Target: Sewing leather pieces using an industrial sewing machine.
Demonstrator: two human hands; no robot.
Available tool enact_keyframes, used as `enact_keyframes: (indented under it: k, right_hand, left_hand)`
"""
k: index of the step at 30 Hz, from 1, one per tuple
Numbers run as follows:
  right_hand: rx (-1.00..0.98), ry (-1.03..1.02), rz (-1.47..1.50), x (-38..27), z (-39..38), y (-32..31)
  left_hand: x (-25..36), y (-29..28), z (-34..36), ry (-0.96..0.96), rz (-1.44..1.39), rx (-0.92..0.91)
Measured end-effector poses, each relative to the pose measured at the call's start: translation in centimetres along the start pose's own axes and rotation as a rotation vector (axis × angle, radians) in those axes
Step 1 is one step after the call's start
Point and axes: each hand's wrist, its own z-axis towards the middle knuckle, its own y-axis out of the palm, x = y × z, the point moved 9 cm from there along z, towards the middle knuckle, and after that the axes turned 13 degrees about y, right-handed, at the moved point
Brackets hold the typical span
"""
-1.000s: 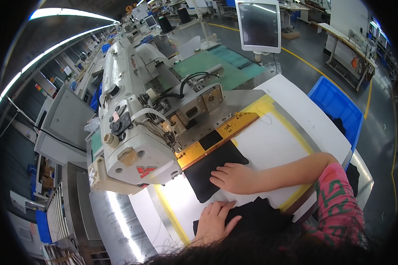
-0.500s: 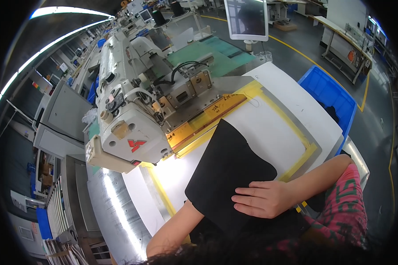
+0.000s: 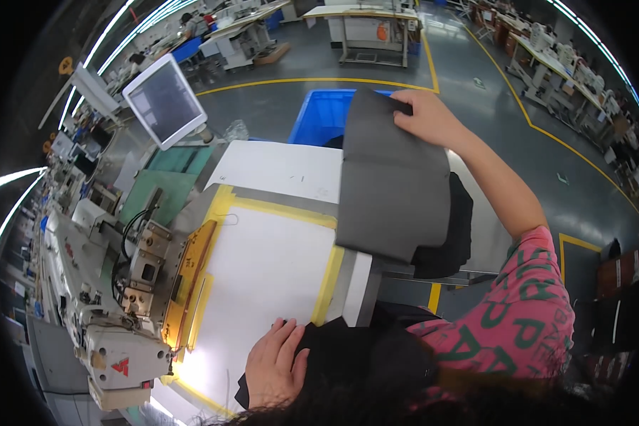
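Observation:
My right hand point(image 3: 429, 121) grips the top edge of a dark grey fabric piece point(image 3: 390, 192), holding it up at the right over black pieces point(image 3: 458, 216) and part of the blue bin. My left hand point(image 3: 275, 366) lies with its fingers out on black fabric point(image 3: 334, 355) at the lower edge, fingertips by the yellow tape of the white work plate point(image 3: 263, 259). Left of the plate stand the white sewing machine point(image 3: 128, 358) and its orange clamp strip point(image 3: 184, 284).
The blue bin point(image 3: 312, 121) stands behind a white board point(image 3: 277, 160). A monitor point(image 3: 163, 99) is at the back left, a steel side table point(image 3: 476, 263) at the right. Other workbenches point(image 3: 358, 14) and a seated person point(image 3: 192, 28) are farther off.
My view has swung right. My right hand has moved right and up, from pressing fabric on the plate to holding a piece raised. My left hand, earlier partly covered, now shows.

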Motion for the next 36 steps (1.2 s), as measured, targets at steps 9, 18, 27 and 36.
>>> enact_keyframes:
  k: [9,18,27,36]
  right_hand:
    - [0.263,0.108,-0.527,15.8,-2.0,-2.4]
    - [-1.275,-0.15,-0.399,14.4,-15.7,16.1]
    - [-1.1,-0.819,0.139,-18.0,-20.5,24.2]
    - [-1.249,-1.202,0.211,-25.4,-29.4,27.7]
  left_hand:
    - [-1.0,0.7,0.3,-0.018,0.07,0.033]
    - [-3.4,-0.6,-6.0,-0.34,0.094,0.082]
    - [-1.1,-6.4,-20.5,-0.794,0.407,0.35]
    - [23.7,-6.9,-49.1,-1.638,1.055,1.321]
